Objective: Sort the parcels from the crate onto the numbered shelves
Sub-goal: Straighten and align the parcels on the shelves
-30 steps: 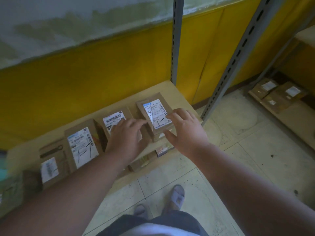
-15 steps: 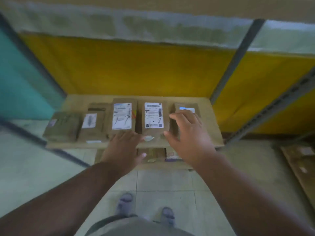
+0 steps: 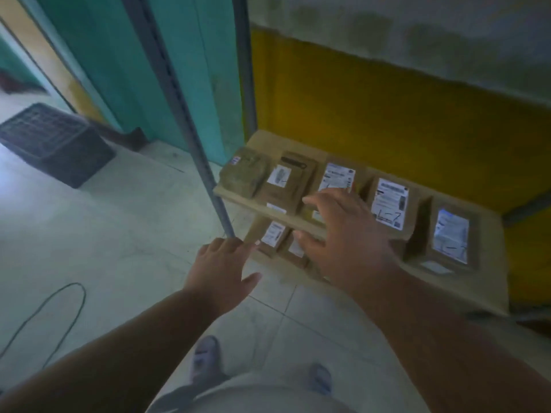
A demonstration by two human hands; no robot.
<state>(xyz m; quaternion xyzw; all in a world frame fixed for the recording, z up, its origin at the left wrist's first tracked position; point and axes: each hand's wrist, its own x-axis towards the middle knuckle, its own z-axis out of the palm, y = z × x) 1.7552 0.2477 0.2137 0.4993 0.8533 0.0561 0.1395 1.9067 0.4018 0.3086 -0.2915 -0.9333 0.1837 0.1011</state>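
Parcels (image 3: 387, 204) fill shelf (image 3: 489, 281); both hands' fingers apart, empty; crate (image 3: 56, 141) far left.

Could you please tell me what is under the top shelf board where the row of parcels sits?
A lower shelf holds two labelled parcels; the right hand and the top board cover whatever lies further along.

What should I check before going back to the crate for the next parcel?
1. Left hand free: ok, fingers spread, holding nothing.
2. Right hand free: ok, open above the wooden shelf, gripping nothing.
3. Brown cardboard parcels lying flat in a row on the upper board: ok.
4. Parcels on the right numbered shelf: cannot tell, no shelf number legible.
5. Black plastic crate in sight on the floor: ok; contents cannot tell.
6. Walking path: not ok, a thin dark cable loops on the tiles.
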